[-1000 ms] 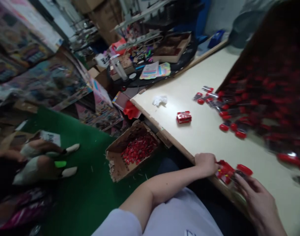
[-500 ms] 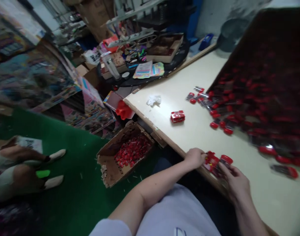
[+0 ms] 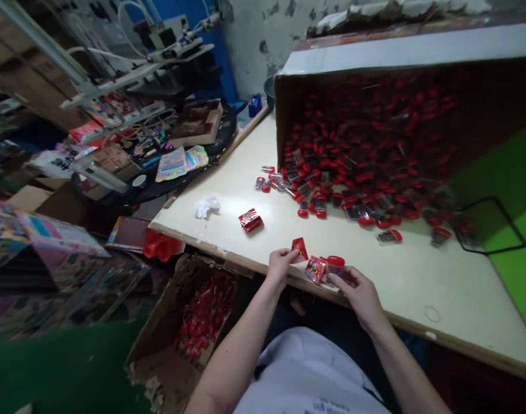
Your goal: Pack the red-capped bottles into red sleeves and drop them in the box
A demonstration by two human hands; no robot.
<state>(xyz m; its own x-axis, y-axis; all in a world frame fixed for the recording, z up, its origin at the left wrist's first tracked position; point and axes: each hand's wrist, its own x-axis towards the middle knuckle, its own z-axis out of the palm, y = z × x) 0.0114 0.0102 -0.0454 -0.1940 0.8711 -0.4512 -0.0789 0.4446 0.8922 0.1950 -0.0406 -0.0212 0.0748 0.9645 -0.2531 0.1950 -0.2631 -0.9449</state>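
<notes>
At the table's near edge, my left hand (image 3: 280, 265) pinches a small red printed card (image 3: 299, 248) between thumb and fingers. Just right of it, my right hand (image 3: 358, 292) is closed on a small clear container with a red lid (image 3: 335, 261), its body partly covered by the fingers. More red-and-pink printed cards (image 3: 316, 268) lie against that container, between the two hands; whether the right fingers grip them too is unclear. A stack of red cards (image 3: 250, 220) lies further off on the cream table (image 3: 280, 221).
A large carton (image 3: 284, 69) lies on its side, spilling many red-lidded containers (image 3: 353, 155) onto the table. Crumpled white tissue (image 3: 206, 207) and a rubber band (image 3: 432, 313) lie there too. Below left stands a cardboard box (image 3: 154, 322) of red pieces. Beyond is a cluttered round black table (image 3: 153, 187).
The view has swung to the right, bringing the carton's opening into sight. My left hand has drawn a red card away from the cards beside the container in my right hand.
</notes>
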